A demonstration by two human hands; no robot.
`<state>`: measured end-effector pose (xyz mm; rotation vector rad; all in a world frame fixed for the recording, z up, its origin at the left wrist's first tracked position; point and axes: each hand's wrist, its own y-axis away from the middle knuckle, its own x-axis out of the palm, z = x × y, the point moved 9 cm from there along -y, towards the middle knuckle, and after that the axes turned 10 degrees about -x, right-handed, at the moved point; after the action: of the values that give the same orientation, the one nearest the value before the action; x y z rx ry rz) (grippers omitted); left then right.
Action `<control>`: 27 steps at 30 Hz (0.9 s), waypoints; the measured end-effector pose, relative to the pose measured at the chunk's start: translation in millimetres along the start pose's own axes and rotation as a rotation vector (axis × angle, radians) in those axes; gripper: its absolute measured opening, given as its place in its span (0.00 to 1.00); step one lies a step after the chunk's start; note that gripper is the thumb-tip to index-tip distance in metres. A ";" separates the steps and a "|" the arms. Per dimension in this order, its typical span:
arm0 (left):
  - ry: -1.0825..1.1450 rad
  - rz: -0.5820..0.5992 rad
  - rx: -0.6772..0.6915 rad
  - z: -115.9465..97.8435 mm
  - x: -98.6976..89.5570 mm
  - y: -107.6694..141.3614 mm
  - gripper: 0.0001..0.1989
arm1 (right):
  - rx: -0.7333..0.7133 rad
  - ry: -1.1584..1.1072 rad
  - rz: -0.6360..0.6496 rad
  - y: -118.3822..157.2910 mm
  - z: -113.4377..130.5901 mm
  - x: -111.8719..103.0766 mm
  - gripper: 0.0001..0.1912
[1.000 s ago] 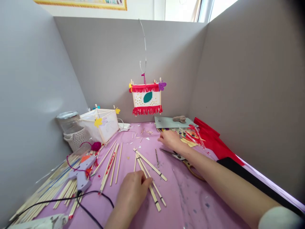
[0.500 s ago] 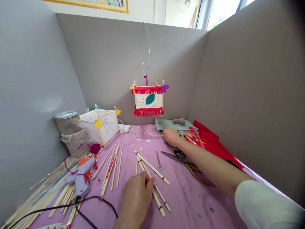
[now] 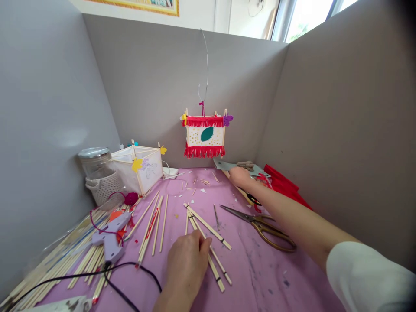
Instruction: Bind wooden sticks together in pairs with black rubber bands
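Observation:
Pale wooden sticks with black marks (image 3: 211,230) lie at the middle of the purple cloth. My left hand (image 3: 188,262) rests on their lower left part, its fingers curled and pressed together; what they grip is hidden. Farther back on the right, my right hand (image 3: 239,177) is closed at the front edge of a grey-green board (image 3: 224,164). A pale strip runs out from under that hand toward black-handled scissors (image 3: 252,199). Bronze-handled scissors (image 3: 273,234) lie below my right forearm, and a thin pointed tool (image 3: 216,216) is beside the marked sticks.
A fringed lantern (image 3: 205,136) hangs from a wire at the back. On the left are a white lantern (image 3: 149,171), a glass jar (image 3: 97,162), a glue gun (image 3: 112,238) with its black cable and many sticks (image 3: 87,264). Red material (image 3: 282,184) lies at the right.
My right hand has moved slightly right, and the board and pale strip by it have shifted. The black-handled scissors are now more covered. My left hand stays on the sticks.

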<state>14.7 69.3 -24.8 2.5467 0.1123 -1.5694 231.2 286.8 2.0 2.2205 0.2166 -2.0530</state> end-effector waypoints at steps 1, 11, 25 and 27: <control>0.002 -0.002 0.003 -0.4 -0.3 0.2 0.14 | 0.028 0.006 -0.015 1.2 -10.1 -3.5 0.15; -0.003 -0.005 0.010 -1.8 -1.0 1.3 0.14 | 0.162 -0.012 -0.108 10.8 -63.0 -20.4 0.14; -0.024 0.005 0.001 -1.8 -1.2 3.6 0.15 | 0.273 -0.024 -0.200 11.7 -76.0 -36.3 0.17; -0.018 0.008 0.001 -0.9 0.1 3.2 0.15 | 0.232 -0.018 -0.190 11.8 -65.8 -33.9 0.16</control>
<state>16.0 66.3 -24.3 2.5301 0.0989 -1.5888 295.3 285.8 40.9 2.3970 0.2043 -2.3019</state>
